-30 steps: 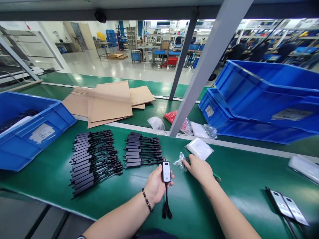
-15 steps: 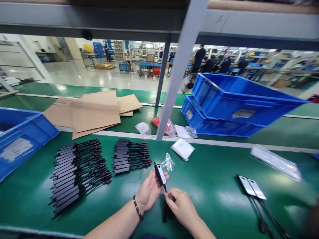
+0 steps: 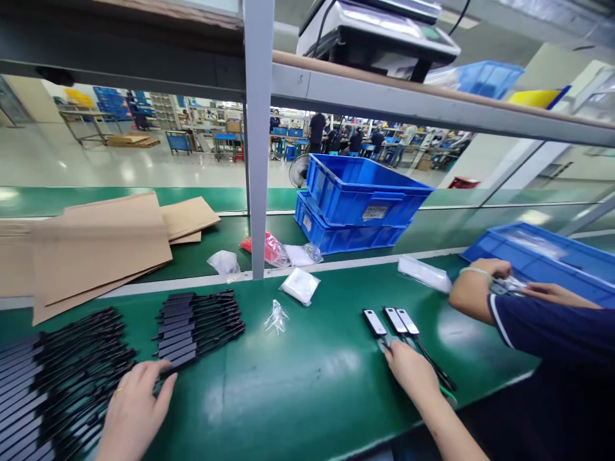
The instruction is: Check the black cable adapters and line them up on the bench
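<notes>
My right hand [image 3: 410,371] pinches the cable just below a small black device with a white label face [image 3: 375,323], at the right of the green bench. Two more labelled devices [image 3: 400,321] lie beside it, their cables trailing toward the front. On the left, my left hand [image 3: 137,406] has thumb and fingers closed around the end of the nearest black cabled device [image 3: 180,358] in the smaller row. Its fingertips partly cover that end. A larger group of black cabled devices [image 3: 22,378] lies left of and partly behind this hand.
A co-worker's arm [image 3: 473,294] reaches in at the right, beside a blue bin [image 3: 571,256]. Small clear plastic pieces [image 3: 276,318] and a white packet [image 3: 300,285] lie mid-bench. Cardboard sheets [image 3: 106,250], a metal post [image 3: 258,192] and stacked blue crates [image 3: 355,240] stand behind.
The view has turned right. My right hand has carried the labelled device over beside the other two. My left hand has left it and moved to the black devices.
</notes>
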Demonstrator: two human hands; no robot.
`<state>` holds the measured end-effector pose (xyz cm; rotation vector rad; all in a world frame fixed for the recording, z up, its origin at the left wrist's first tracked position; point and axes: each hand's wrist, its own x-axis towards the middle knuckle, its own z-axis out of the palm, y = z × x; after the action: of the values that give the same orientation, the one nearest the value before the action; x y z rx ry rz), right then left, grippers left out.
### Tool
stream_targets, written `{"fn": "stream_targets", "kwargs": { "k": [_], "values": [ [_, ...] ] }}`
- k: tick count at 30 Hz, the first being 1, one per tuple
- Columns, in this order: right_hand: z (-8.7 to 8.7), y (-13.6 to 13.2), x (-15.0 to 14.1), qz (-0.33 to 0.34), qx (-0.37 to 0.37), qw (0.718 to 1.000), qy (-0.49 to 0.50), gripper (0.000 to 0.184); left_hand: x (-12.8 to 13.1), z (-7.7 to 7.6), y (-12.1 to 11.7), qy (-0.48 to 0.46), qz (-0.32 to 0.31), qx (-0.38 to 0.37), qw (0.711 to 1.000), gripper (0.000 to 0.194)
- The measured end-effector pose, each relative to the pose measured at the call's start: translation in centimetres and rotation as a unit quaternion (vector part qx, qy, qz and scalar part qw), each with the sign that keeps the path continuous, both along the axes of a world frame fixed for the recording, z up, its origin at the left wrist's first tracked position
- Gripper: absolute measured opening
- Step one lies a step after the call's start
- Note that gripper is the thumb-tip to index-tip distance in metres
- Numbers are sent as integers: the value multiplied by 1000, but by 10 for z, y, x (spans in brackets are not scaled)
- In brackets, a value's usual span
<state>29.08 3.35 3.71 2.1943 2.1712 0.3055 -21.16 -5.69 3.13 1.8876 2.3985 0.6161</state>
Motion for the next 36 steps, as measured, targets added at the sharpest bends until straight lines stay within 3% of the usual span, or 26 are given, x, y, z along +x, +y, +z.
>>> {"fn": "stream_targets", "kwargs": {
  "k": [4,8,10,13,16,20,24,26,28,34,36],
  "values": [
    [8,-1,6,-57,29,998,-23,21,-19,-7,-7,58,25,-62,996,30],
    [16,-5,-16,-22,56,998,-1,23,-19,-12,-6,80,0,-72,994,26],
    [17,-5,-34,11,63,997,39,25,-16,-7,-5,79,-17,-66,995,24],
    [18,-4,-68,78,35,986,146,27,-11,13,-8,29,-66,-37,997,20],
    [23,-4,-112,180,-5,948,262,24,-2,45,-15,-69,-110,10,992,17],
    [39,-10,-181,323,-65,866,376,22,18,89,-17,-175,-154,91,968,13],
    [54,-22,-239,406,-163,776,454,22,43,114,3,-264,-165,106,944,14],
    [57,-28,-255,422,-217,761,443,18,53,115,19,-340,-160,80,923,16],
    [56,-33,-261,424,-246,764,419,22,60,109,37,-423,-148,53,892,17],
    [41,-33,-248,375,-250,804,388,34,83,74,63,-588,-111,66,799,19],
    [34,-30,-243,361,-213,833,362,34,97,60,62,-653,-90,71,748,28]
  ]
}}
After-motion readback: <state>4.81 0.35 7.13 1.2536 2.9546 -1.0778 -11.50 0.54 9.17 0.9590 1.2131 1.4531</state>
